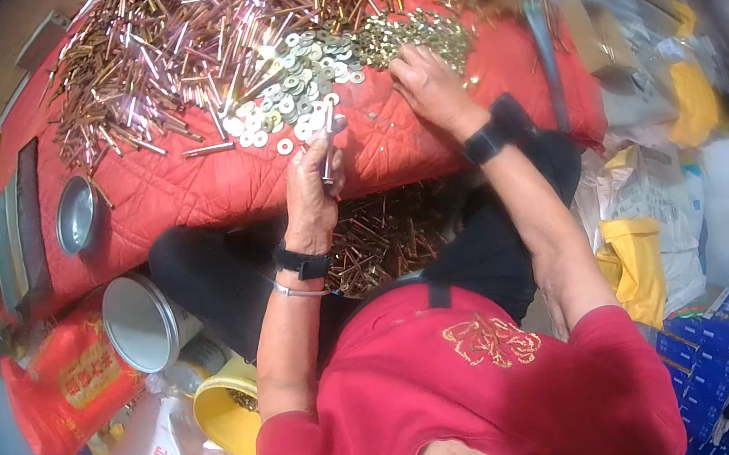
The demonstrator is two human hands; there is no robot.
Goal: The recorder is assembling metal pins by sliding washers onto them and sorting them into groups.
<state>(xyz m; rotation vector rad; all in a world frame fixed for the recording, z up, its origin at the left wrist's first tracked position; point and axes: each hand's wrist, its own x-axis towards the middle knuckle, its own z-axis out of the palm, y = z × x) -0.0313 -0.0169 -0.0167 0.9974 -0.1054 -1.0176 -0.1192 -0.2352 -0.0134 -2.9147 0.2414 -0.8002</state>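
My left hand is closed around at least one metal bolt, which sticks up past my thumb. It hovers over the near edge of the red quilted cover, just below a heap of flat round washers. My right hand reaches to the near edge of a heap of small brassy nuts. Its fingers are bent together there, and whatever lies between them is too small to make out. A large pile of long bolts spreads behind both heaps.
A metal bowl rests at the cover's left. More bolts lie between my legs. A white bucket, a yellow bucket and a red sack stand at left. Blue boxes are stacked at lower right.
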